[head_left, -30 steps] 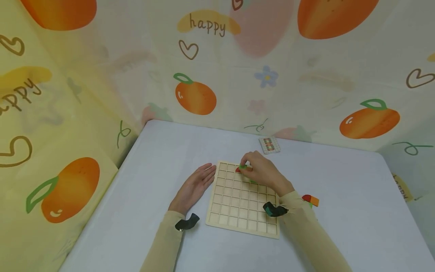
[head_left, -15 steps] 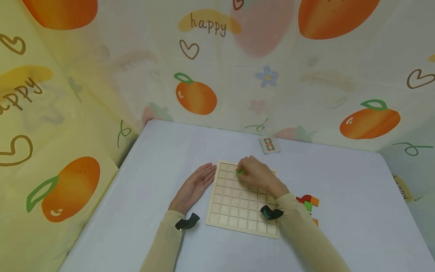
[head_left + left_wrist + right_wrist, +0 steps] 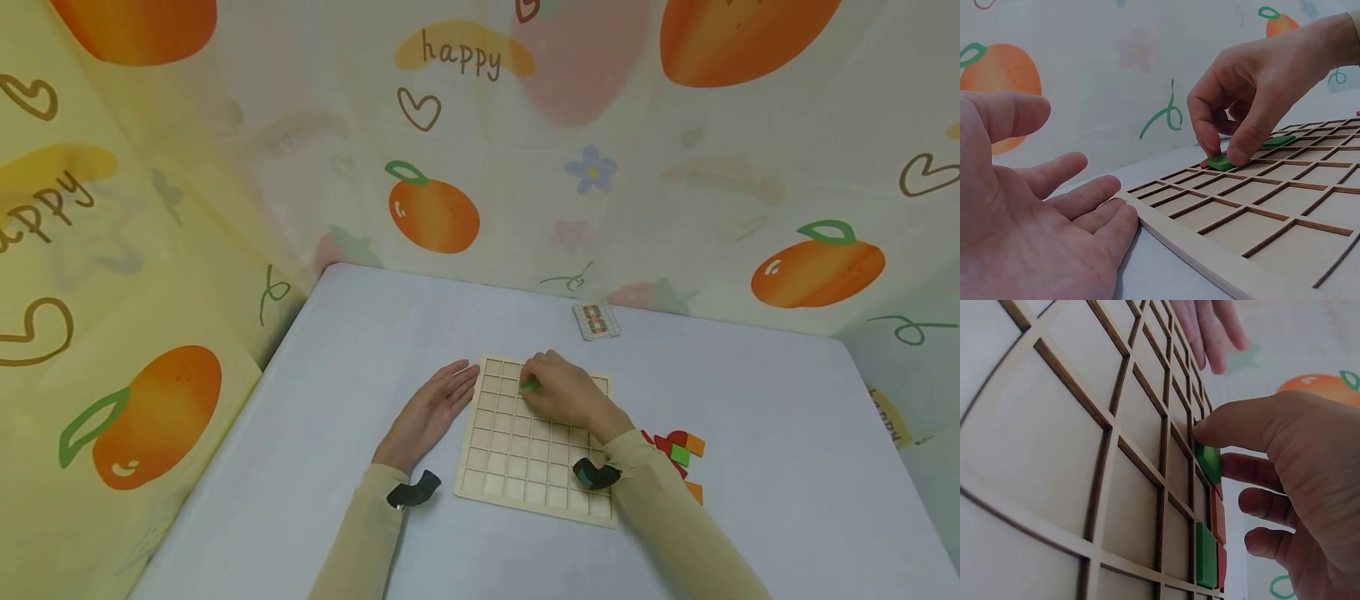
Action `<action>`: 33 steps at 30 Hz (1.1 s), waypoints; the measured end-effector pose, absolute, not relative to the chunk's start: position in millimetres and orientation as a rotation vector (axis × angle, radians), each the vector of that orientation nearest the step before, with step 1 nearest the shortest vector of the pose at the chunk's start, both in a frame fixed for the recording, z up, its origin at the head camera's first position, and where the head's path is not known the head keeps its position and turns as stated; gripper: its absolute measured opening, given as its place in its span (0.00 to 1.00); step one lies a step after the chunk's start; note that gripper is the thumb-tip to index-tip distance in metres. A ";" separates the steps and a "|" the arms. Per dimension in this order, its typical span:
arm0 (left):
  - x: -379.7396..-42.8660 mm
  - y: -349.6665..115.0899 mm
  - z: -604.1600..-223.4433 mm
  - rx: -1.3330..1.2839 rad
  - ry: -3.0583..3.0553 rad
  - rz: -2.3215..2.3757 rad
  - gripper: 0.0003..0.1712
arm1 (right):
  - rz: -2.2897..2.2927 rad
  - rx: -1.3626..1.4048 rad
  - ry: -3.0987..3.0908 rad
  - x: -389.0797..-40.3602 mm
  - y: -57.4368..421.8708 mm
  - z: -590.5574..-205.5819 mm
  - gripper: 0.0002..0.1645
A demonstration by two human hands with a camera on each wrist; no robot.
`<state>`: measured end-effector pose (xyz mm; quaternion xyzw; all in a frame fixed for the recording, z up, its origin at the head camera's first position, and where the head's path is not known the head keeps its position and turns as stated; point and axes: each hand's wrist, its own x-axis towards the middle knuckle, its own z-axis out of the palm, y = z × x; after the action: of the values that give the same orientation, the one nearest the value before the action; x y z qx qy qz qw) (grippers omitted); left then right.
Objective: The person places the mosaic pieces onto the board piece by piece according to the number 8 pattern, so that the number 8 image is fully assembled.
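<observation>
A wooden grid board (image 3: 517,467) lies flat on the table. Over its far part, my right hand (image 3: 566,392) pinches a small green tile (image 3: 1210,464) between thumb and index finger, low at the board's cells. Another green tile (image 3: 1206,556) sits in the grid nearby, with an orange-red tile (image 3: 1218,515) and a red one along the far row. From the head camera, the right hand covers most of these tiles. My left hand (image 3: 427,417) lies beside the board's left edge, fingers extended and holding nothing; its palm (image 3: 1041,244) shows in the left wrist view.
Several loose red, orange and green tiles (image 3: 680,454) lie right of the board, partly behind the right sleeve. A stack of patterned cards (image 3: 597,321) lies near the table's back edge. Printed cloth (image 3: 510,208) hangs behind the table.
My right hand has moved slightly nearer with the green tile, from the far row toward the row below. More loose tiles show beside the sleeve. The left hand stays put.
</observation>
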<state>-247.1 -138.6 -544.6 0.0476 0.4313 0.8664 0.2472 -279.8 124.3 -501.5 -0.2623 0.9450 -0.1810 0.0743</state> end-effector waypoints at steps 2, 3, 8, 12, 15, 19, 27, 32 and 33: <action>-247.4 -138.6 -544.8 0.129 1.177 2.361 0.33 | -0.538 -0.788 2.838 -279.9 124.2 -501.9 0.06; -247.5 -138.5 -544.9 0.131 1.178 2.359 0.33 | -0.533 -0.788 2.838 -280.0 124.1 -502.3 0.06; -247.9 -138.0 -545.1 0.122 1.180 2.355 0.33 | -0.522 -0.806 2.842 -279.0 123.8 -503.2 0.06; -247.9 -137.7 -544.8 0.116 1.195 2.354 0.33 | -0.521 -0.828 2.841 -277.0 124.1 -502.7 0.08; -247.7 -137.7 -544.4 0.117 1.197 2.353 0.34 | -0.514 -0.829 2.837 -275.6 124.3 -502.3 0.08; -247.4 -138.2 -544.6 0.120 1.189 2.353 0.33 | -0.514 -0.820 2.831 -275.0 124.8 -503.0 0.09; -247.4 -138.2 -546.1 0.130 1.187 2.358 0.33 | -0.507 -0.806 2.850 -274.1 126.3 -504.1 0.11; -246.9 -138.6 -546.3 0.121 1.184 2.362 0.33 | -0.538 -0.771 2.854 -271.2 128.3 -498.3 0.14; -246.8 -138.7 -546.1 0.119 1.182 2.365 0.32 | -0.551 -0.762 2.852 -270.4 128.9 -496.0 0.14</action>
<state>-246.8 -138.7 -546.1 0.0438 0.4329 0.8664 0.2451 -270.4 128.9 -496.0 -0.2532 0.9474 -0.1831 0.0693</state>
